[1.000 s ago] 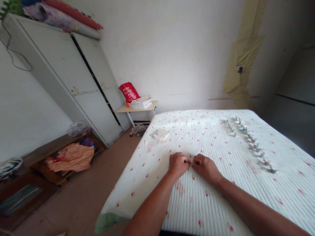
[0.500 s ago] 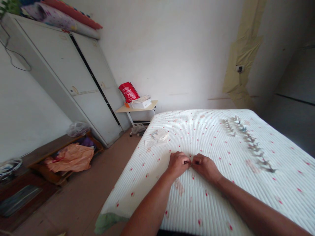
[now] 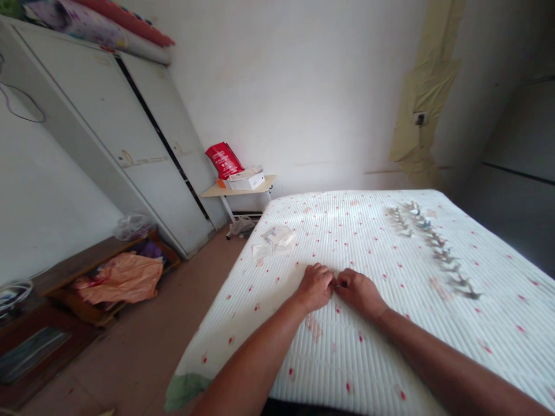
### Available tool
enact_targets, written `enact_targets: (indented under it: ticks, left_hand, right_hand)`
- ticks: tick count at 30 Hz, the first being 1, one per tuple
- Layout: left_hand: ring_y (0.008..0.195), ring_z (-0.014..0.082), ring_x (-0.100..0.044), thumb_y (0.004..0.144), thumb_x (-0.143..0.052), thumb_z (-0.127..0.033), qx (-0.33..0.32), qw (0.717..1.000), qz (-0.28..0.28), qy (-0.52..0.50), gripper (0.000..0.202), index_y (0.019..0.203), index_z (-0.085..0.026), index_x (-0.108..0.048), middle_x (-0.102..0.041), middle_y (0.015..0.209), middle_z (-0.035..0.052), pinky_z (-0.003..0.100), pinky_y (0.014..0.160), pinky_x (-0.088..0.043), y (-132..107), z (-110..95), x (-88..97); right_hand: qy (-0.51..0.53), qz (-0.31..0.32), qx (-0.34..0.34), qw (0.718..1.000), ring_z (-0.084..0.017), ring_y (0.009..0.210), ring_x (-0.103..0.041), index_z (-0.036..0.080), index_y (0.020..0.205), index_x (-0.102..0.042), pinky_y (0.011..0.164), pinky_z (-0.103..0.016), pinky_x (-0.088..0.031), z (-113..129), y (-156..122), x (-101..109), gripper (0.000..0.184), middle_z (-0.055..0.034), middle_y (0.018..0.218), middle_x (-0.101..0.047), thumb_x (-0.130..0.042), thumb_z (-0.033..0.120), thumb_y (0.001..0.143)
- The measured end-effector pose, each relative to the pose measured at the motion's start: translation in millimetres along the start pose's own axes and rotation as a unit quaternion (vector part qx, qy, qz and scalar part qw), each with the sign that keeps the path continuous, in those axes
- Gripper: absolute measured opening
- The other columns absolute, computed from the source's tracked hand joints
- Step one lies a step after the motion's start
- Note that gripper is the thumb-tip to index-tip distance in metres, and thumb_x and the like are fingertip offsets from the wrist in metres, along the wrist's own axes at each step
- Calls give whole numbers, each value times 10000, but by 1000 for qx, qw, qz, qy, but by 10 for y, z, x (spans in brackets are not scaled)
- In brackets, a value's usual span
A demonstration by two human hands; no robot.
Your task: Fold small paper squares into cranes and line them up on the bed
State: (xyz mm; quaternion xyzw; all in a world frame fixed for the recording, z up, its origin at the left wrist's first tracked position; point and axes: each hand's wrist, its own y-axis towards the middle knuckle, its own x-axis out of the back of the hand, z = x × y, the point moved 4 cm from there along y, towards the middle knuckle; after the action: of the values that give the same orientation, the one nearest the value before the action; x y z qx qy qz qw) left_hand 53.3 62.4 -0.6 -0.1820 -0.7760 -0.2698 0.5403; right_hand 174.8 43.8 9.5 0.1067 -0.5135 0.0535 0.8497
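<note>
My left hand (image 3: 317, 286) and my right hand (image 3: 356, 290) meet over the middle of the bed's white quilted cover (image 3: 381, 346). Both have curled fingers, with fingertips pinched together and almost touching. Whatever small piece lies between them is hidden by the fingers. Beyond my left hand, a small stack of printed paper pieces (image 3: 278, 237) rests on the cover. To the right, small folded paper figures (image 3: 442, 249), which look like birds, stand in two rows, one longer than the other.
Behind the bed's far left corner is a small table (image 3: 212, 191) with a red bag (image 3: 224, 160) and a white box (image 3: 248, 182). A grey cabinet (image 3: 99, 115) stands at the left. An orange plastic bag (image 3: 121, 278) lies on a low wooden unit (image 3: 71, 271).
My left hand has turned slightly, its fingers closing in nearer to the right fingertips. The whole view has shifted a little; the paper stack and figures have stayed in place.
</note>
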Motion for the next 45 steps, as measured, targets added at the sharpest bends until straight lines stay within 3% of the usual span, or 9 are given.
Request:
enact_targets:
  ticks: [9, 16, 24, 35, 45]
  left_hand:
    - [799, 145, -549, 697, -617, -182, 34, 990, -16, -136, 59, 726, -188, -668, -635, 759, 8, 252, 767, -388, 2, 84, 78]
    - [800, 147, -558, 646, -602, -119, 43, 986, -41, -159, 117, 739, -176, -645, -641, 778, 7, 245, 768, -401, -33, 83, 100]
    - [816, 152, -556, 602, -578, -81, 45, 978, -44, -198, 301, 887, -173, -610, -630, 841, 11, 257, 779, -419, -64, 104, 96]
    - [829, 154, -556, 597, -578, -94, 42, 976, -43, -211, 380, 967, -181, -592, -625, 869, 17, 272, 812, -425, -68, 99, 109]
    - [886, 147, -546, 579, -471, 2, 39, 969, -77, -232, 502, 1030, -197, -563, -602, 913, 13, 279, 855, -425, -144, 96, 133]
  right_hand:
    - [12, -24, 16, 1000, -119, 656, -556, 178, 731, -632, 559, -202, -335, -22, -15, -22, 105, -26, 779, -605, -529, 192, 748]
    - [-4, -16, 15, 1000, -117, 665, -558, 181, 756, -637, 558, -202, -327, 12, -29, -24, 113, -26, 794, -604, -526, 199, 756]
    - [-16, -32, 24, 999, -98, 629, -552, 206, 803, -633, 523, -198, -287, 34, -36, -62, 113, 3, 790, -584, -535, 232, 754]
    - [-107, 3, 1, 994, -124, 652, -577, 188, 842, -629, 514, -215, -276, 111, 7, -96, 162, -35, 810, -617, -483, 242, 798]
    - [48, -63, 59, 995, -135, 694, -561, 166, 827, -569, 626, -235, -408, -23, -125, -7, 136, -30, 821, -568, -509, 220, 718]
